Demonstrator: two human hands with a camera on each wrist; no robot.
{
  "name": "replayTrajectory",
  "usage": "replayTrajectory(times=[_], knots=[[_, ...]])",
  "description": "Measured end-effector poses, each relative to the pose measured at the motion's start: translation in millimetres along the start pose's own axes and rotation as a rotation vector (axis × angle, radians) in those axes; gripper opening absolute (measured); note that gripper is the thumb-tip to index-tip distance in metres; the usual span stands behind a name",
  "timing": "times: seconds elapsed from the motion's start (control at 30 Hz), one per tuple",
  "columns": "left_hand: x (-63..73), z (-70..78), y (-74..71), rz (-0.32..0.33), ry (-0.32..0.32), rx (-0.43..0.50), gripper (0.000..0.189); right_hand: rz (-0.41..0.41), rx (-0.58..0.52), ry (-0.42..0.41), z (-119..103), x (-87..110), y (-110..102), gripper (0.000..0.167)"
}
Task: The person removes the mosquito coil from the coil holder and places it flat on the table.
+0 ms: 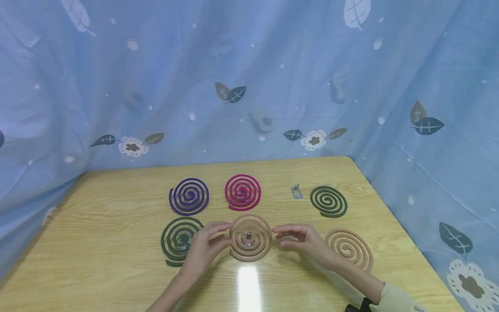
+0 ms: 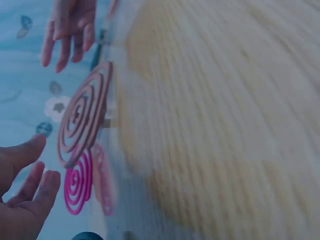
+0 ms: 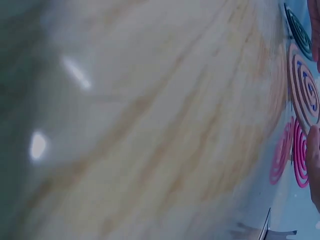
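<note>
A tan mosquito coil (image 1: 251,258) sits raised on a small metal stand (image 1: 248,236) in the middle of the table, between my two hands. My left hand (image 1: 205,247) is at its left rim, thumb and fingers parted; a gap to the coil (image 2: 82,117) shows in the left wrist view. On the other side my right hand (image 1: 306,242) has its fingertips just off the right rim, loosely bent and holding nothing. Only part of the right hand (image 3: 314,165) enters the right wrist view, at its edge.
Behind stand a purple coil (image 1: 189,212) and a pink coil (image 1: 243,208). A dark green coil (image 1: 165,242) is beside my left wrist. On the right are another dark green coil (image 1: 328,214), a tan coil (image 1: 364,251) partly behind my forearm, and a flat metal stand (image 1: 297,193).
</note>
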State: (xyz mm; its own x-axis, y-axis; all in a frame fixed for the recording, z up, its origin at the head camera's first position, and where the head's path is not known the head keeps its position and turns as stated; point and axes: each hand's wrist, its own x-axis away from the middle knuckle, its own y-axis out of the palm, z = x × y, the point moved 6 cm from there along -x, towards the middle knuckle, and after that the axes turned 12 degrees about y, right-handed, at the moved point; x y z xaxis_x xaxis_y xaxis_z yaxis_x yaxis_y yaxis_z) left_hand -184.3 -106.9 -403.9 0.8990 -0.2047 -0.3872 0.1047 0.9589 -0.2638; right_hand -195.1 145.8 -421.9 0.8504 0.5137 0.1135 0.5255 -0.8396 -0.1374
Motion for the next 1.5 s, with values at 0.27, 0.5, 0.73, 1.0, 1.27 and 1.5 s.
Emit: replayTrajectory(times=[0.27, 0.5, 0.73, 1.0, 1.27, 1.5], knots=[[-2.2, -7.3, 4.7, -0.042, 0.001, -0.103, 0.049, 0.011, 0.037, -0.018, 2, -9.6, 2, 0.044], [-4.2, -9.6, 7.4, -0.059, 0.006, -0.175, 0.055, 0.002, 0.038, -0.023, 6, -15.8, 7, 0.05], [-7.4, -9.9, 10.9, -0.071, 0.029, -0.152, 0.057, 0.076, 0.065, 0.022, 4, -21.6, 3, 0.047], [-7.4, -13.5, 12.1, -0.062, -0.001, -0.074, 0.055, 0.107, 0.101, 0.052, 5, -27.0, 4, 0.046], [-7.7, -17.7, 13.1, -0.058, -0.028, -0.042, 0.054, 0.134, 0.162, 0.032, 5, -28.4, 4, 0.046], [-8.7, -22.4, 13.2, -0.063, -0.071, 0.043, 0.053, 0.14, 0.14, 0.071, 4, -29.3, 2, 0.046]])
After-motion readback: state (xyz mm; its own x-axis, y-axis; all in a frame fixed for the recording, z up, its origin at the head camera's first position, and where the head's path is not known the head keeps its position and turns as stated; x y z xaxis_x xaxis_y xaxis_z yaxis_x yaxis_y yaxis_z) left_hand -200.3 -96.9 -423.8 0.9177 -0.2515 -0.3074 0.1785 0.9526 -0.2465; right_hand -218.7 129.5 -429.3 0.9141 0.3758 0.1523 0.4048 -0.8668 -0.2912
